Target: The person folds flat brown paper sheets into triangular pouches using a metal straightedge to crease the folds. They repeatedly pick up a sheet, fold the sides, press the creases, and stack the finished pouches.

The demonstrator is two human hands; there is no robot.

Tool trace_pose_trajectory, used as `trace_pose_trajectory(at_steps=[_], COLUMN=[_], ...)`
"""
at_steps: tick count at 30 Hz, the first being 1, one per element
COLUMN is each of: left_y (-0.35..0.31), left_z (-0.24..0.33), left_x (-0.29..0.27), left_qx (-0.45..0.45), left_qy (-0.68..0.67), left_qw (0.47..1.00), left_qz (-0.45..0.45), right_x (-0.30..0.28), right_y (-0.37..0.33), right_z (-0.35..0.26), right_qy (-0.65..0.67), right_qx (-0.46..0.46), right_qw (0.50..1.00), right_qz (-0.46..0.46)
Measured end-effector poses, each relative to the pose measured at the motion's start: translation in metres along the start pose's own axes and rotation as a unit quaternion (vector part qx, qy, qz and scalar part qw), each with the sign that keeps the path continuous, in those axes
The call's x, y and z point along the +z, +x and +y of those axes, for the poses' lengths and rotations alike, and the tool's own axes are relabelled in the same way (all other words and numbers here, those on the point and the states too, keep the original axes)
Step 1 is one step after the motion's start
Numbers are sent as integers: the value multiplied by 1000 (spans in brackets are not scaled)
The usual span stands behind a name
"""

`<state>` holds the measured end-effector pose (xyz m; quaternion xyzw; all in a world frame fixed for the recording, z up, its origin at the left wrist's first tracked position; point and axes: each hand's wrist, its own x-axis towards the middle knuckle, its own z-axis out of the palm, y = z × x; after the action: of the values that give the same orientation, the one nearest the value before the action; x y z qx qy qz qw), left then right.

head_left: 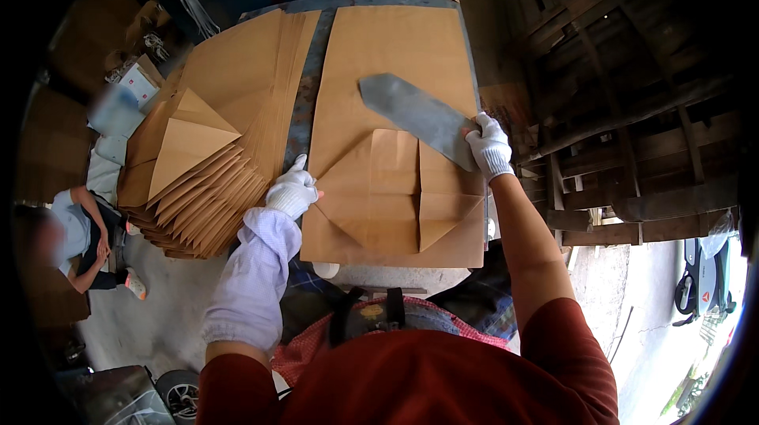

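Observation:
A brown kraft paper sheet (387, 45) lies on the table in front of me, its near end folded into a bottom (378, 180) with slanted flaps, like a paper bag's. My right hand (492, 144), in a white knit glove, grips the near right end of a flat grey plate (415, 113) with an angled tip. The plate slants across the paper, just beyond the folded part. My left hand (294, 189), gloved and with a white sleeve cover, is at the fold's left corner, fingers apart, thumb toward the paper edge.
Left of the sheet is a stack of brown paper (245, 53), and a fanned pile of folded paper pieces (198, 180) rests nearer. A seated person (79, 227) is at far left. Wooden slats (632, 124) stand on the right; a scooter (704, 279) is beyond.

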<state>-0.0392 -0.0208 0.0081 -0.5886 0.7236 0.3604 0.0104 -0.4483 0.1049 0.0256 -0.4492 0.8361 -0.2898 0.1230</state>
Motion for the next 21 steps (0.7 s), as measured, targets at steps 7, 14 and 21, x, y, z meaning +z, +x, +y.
trace_pose_trajectory(at_steps=[7,14,21], left_y=[-54,-95,-66], left_z=[7,69,-25], left_x=[-26,-162,-395], left_qx=[-9,284,9], left_qy=[-53,126,121], left_qw=[994,883,897], left_qz=[97,352,424], right_x=[-1,13,54], right_y=[-108,-112,-36], right_z=[7,-52,-310], right_qy=[-134,58,200], right_qx=[-157,-122,-162], right_qw=[976,987,955], right_qz=[-74,-82,-145])
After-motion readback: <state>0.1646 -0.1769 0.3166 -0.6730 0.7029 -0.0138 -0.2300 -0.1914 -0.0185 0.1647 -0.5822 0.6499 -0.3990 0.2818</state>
